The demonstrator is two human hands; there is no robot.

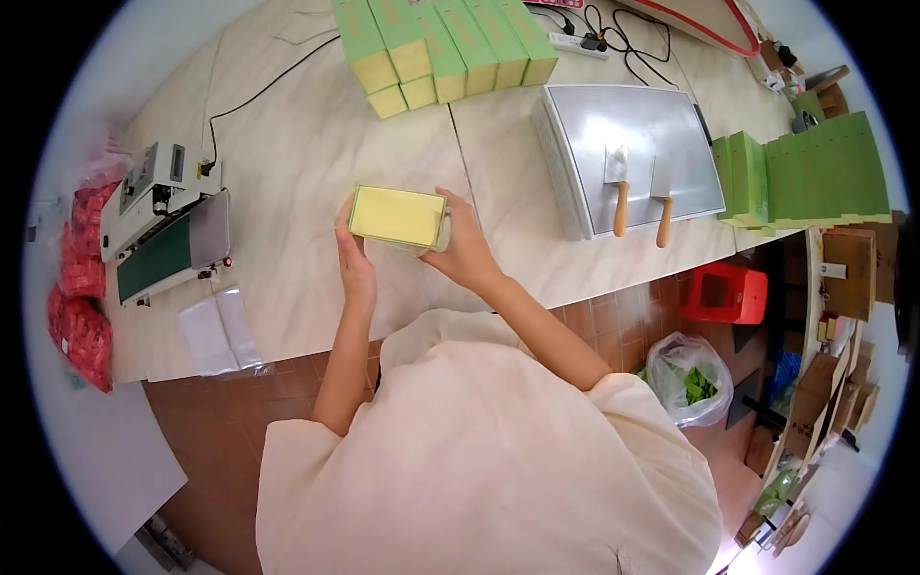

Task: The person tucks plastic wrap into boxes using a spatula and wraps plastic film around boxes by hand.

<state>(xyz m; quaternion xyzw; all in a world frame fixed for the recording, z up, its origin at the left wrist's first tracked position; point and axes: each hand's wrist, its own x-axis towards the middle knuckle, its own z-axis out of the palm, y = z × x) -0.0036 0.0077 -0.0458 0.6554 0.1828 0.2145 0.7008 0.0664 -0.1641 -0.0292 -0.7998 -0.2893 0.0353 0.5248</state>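
A small box (397,217) with a pale yellow face and green edges is held up above the marbled table. Clear film seems to cover it and bulges at its lower right. My left hand (356,264) presses against the box's left side, fingers along its edge. Around the right end wraps my right hand (467,251), closed on the box and film. Similar green and yellow boxes (446,48) are stacked at the table's back, beyond both hands.
At left stands a sealing machine (172,225) with a green belt, clear bags (218,331) below it. A metal-topped unit (632,144) at right carries two wooden-handled scrapers (620,201). More green boxes (805,172), a red stool (725,293) and a bin bag (688,379) lie further right.
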